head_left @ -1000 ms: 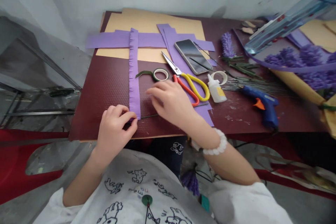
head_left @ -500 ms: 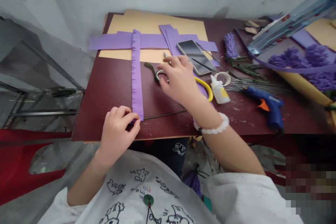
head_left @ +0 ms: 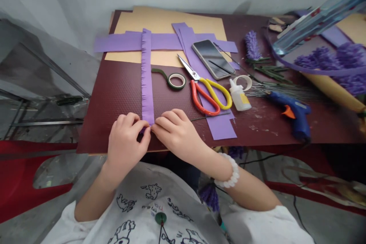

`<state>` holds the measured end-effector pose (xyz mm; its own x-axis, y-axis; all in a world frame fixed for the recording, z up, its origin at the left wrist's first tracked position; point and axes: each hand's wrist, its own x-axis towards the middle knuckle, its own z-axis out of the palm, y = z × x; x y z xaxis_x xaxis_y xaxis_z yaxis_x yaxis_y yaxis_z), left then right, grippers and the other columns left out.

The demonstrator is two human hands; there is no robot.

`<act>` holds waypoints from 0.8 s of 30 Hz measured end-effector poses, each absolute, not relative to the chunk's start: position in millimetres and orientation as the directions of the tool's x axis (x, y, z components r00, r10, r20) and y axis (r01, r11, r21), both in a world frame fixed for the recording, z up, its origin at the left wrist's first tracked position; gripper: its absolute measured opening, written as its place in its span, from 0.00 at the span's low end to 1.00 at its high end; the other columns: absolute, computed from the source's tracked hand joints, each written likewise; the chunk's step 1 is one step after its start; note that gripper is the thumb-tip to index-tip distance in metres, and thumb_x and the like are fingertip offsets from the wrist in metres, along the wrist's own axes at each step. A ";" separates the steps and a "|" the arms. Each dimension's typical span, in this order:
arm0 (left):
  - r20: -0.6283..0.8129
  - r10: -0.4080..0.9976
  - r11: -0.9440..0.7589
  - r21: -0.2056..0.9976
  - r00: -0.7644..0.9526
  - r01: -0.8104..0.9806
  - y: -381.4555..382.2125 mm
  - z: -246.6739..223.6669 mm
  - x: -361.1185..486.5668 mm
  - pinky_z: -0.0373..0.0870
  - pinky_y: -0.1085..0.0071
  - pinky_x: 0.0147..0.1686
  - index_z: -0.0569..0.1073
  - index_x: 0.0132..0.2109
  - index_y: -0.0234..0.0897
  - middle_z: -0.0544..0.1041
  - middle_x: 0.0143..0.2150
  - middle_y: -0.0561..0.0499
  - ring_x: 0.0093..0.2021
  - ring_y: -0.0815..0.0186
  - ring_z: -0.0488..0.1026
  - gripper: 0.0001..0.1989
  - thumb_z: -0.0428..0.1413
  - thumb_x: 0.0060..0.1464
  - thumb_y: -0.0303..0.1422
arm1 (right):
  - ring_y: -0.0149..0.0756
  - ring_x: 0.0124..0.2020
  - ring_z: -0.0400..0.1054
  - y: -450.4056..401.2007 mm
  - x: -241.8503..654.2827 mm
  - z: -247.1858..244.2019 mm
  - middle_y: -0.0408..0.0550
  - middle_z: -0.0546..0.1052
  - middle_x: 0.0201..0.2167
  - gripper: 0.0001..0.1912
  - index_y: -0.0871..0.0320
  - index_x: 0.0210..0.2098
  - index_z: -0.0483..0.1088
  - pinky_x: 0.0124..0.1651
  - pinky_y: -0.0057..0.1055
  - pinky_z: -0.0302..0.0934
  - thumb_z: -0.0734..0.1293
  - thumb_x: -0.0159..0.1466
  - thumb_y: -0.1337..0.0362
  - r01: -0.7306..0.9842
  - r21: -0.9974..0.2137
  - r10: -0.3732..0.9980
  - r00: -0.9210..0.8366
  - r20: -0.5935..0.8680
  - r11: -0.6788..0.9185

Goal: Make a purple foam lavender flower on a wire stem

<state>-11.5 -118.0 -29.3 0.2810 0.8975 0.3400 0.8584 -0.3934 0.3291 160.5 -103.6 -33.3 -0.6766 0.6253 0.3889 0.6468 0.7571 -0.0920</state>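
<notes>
A purple paper strip (head_left: 147, 84), fringed with small cuts along its left edge, lies lengthwise away from me. Its near end is pinched between the thumb and fingers of my left hand (head_left: 126, 137). Against that same end press the closed fingertips of my right hand (head_left: 178, 133), from the right side. A thin dark green wire stem (head_left: 219, 115) runs out from under my right hand. The rolled purple bit at the strip's end is mostly hidden by my fingers. Beyond my hands lie a roll of green tape (head_left: 176, 81) and scissors (head_left: 204, 89) with red and yellow handles.
Purple strips (head_left: 120, 42) lie across tan sheets (head_left: 168, 21) at the back. A phone (head_left: 213, 59), a glue bottle (head_left: 239, 97), a white tape roll (head_left: 246, 82), a blue glue gun (head_left: 293, 112), wires and purple paper flowers (head_left: 252, 45) occupy the right side.
My right hand has come back toward me and left, from over the scissors and green tape to the strip's near end. The scissors and tape now show fully. My left hand stays put.
</notes>
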 end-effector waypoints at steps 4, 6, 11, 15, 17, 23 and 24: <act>0.312 0.893 -0.419 0.310 0.324 0.854 -118.6 -28.7 -14.8 0.66 0.61 0.40 0.74 0.37 0.36 0.74 0.38 0.46 0.39 0.59 0.66 0.05 0.53 0.56 0.30 | 0.40 0.37 0.59 -106.0 156.1 -35.5 0.50 0.74 0.33 0.14 0.61 0.36 0.73 0.44 0.38 0.53 0.57 0.69 0.70 0.670 -0.056 0.633 -0.666 0.394 0.740; 0.292 0.887 -0.440 0.303 0.357 0.845 -118.4 -28.4 -17.4 0.67 0.60 0.41 0.73 0.40 0.35 0.74 0.40 0.45 0.40 0.58 0.66 0.07 0.53 0.56 0.31 | 0.41 0.37 0.59 -103.6 153.6 -35.4 0.51 0.73 0.34 0.12 0.61 0.36 0.73 0.42 0.37 0.53 0.58 0.68 0.69 0.685 -0.066 0.659 -0.664 0.353 0.726; 0.320 0.859 -0.486 0.271 0.399 0.831 -114.8 -30.0 -21.8 0.66 0.62 0.41 0.74 0.42 0.35 0.74 0.40 0.45 0.40 0.60 0.67 0.08 0.51 0.58 0.29 | 0.42 0.38 0.59 -93.2 151.1 -34.0 0.52 0.73 0.35 0.10 0.61 0.34 0.71 0.40 0.37 0.53 0.59 0.66 0.71 0.699 -0.157 0.713 -0.656 0.248 0.698; 0.333 0.857 -0.491 0.299 0.393 0.818 -112.2 -30.6 -21.4 0.66 0.63 0.41 0.75 0.39 0.36 0.73 0.38 0.46 0.39 0.61 0.67 0.07 0.51 0.58 0.29 | 0.42 0.42 0.61 -91.6 157.6 -31.7 0.51 0.74 0.38 0.08 0.60 0.37 0.71 0.46 0.39 0.53 0.60 0.68 0.65 0.721 -0.322 0.789 -0.575 0.215 0.613; 0.333 0.862 -0.485 0.319 0.382 0.814 -111.8 -30.7 -21.0 0.66 0.63 0.41 0.75 0.40 0.36 0.73 0.37 0.47 0.39 0.62 0.67 0.07 0.51 0.58 0.29 | 0.43 0.45 0.62 -92.6 164.1 -27.6 0.50 0.74 0.41 0.07 0.59 0.41 0.70 0.49 0.41 0.52 0.65 0.65 0.62 0.719 -0.385 0.812 -0.555 0.183 0.579; 0.348 0.867 -0.476 0.361 0.358 0.802 -112.5 -33.1 -21.6 0.66 0.63 0.42 0.75 0.40 0.37 0.73 0.36 0.48 0.39 0.62 0.67 0.07 0.52 0.58 0.29 | 0.45 0.50 0.62 -97.7 183.9 -12.3 0.51 0.73 0.48 0.22 0.57 0.49 0.67 0.53 0.43 0.55 0.71 0.59 0.56 0.626 -0.523 0.769 -0.633 0.093 0.579; 0.349 0.867 -0.475 0.365 0.355 0.800 -112.7 -33.5 -21.8 0.66 0.63 0.42 0.75 0.39 0.37 0.73 0.36 0.48 0.39 0.62 0.66 0.07 0.52 0.58 0.29 | 0.45 0.50 0.62 -99.1 185.3 -11.8 0.52 0.73 0.48 0.21 0.57 0.49 0.67 0.53 0.43 0.56 0.70 0.59 0.57 0.630 -0.525 0.777 -0.621 0.103 0.573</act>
